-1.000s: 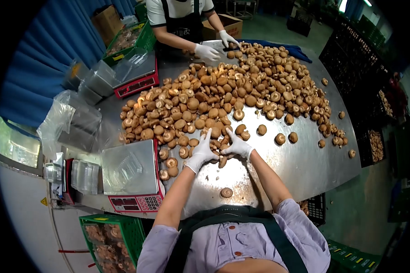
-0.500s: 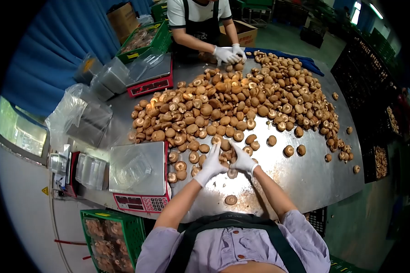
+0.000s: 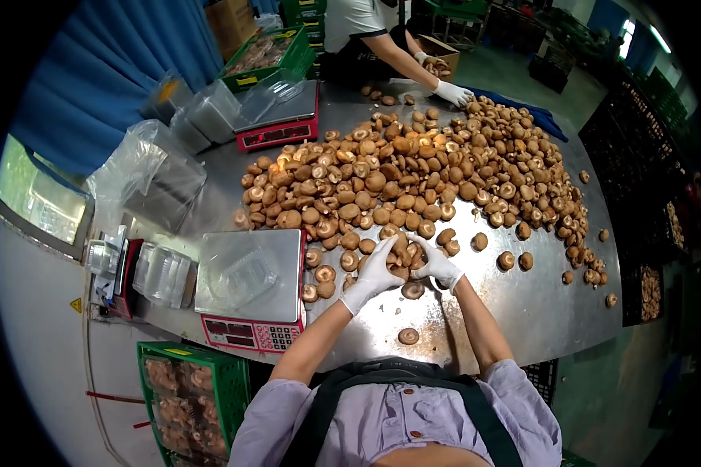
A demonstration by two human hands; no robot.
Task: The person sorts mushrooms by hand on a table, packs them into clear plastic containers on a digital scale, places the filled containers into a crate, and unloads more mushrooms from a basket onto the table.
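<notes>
Fingers (image 3: 384, 252) half open and curved, my left hand (image 3: 375, 275) and right hand (image 3: 439, 267) face each other around a small cluster of mushrooms (image 3: 399, 257); I cannot tell whether they grip it firmly or only hem it in, nor whether it is lifted off the counter (image 3: 514, 323).

Far left, a stack of clear trays (image 3: 162, 274) looks light; a careless elbow could knock it over. Next comes the scale (image 3: 288, 302), with an open tray (image 3: 244, 274) on its pan. That plastic seems thin, so a load dropped on one side could tip or slide it. Loose caps (image 3: 325, 274) lie between the scale and my left hand, and a wrist brushing them could push one against the pan and upset a reading.

At my hands, the danger is the gaps: the cluster is round and lumpy, and a piece could roll out underneath if I lifted before closing up. A lone mushroom (image 3: 408, 336) sits nearer my body, where a forearm could nudge it off the edge. Beyond, the big pile (image 3: 444, 171) could slump if its foot were disturbed, or where a co-worker's gloved hand (image 3: 453, 94) reaches in. Far right, one stray (image 3: 611, 300) lies by the rim; a bump could send it to the floor.
</notes>
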